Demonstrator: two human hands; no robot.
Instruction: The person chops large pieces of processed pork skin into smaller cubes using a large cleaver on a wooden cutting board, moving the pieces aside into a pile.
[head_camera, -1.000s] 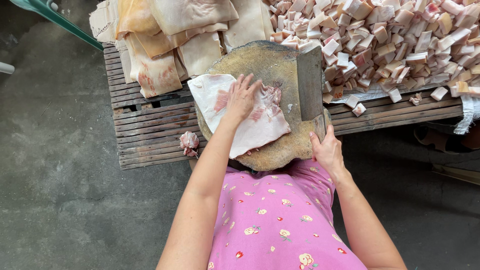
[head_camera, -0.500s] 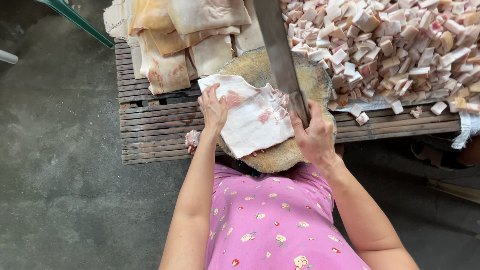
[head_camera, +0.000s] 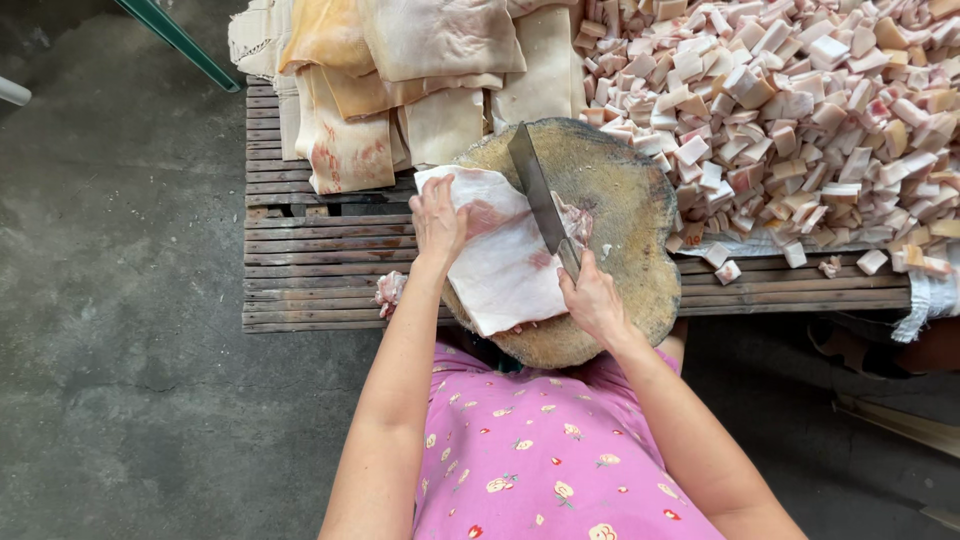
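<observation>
- On the round wooden chopping block (head_camera: 620, 200), the slab of white pork fat (head_camera: 505, 265) lies over the near-left part, one corner hanging past the block's near edge; half a second ago it lay much the same way.
- The left hand (head_camera: 437, 218) rests flat and open on the slab's far-left corner, fingers spread; it was pressing there before too.
- The right hand (head_camera: 592, 298) is closed round the handle of the cleaver (head_camera: 540, 198) at the block's near side; the blade now lies low across the slab's right edge, its tip towards the block's far rim; earlier it stood higher and steeper.
- Right of the block, a heap of cut fat cubes (head_camera: 800, 110) covers the slatted wooden pallet (head_camera: 310, 270).
- Beyond the block's far-left rim, uncut skin-and-fat slabs (head_camera: 400, 80) are stacked.
- A small scrap of fat (head_camera: 388, 290) sits on the pallet just left of the block.
</observation>
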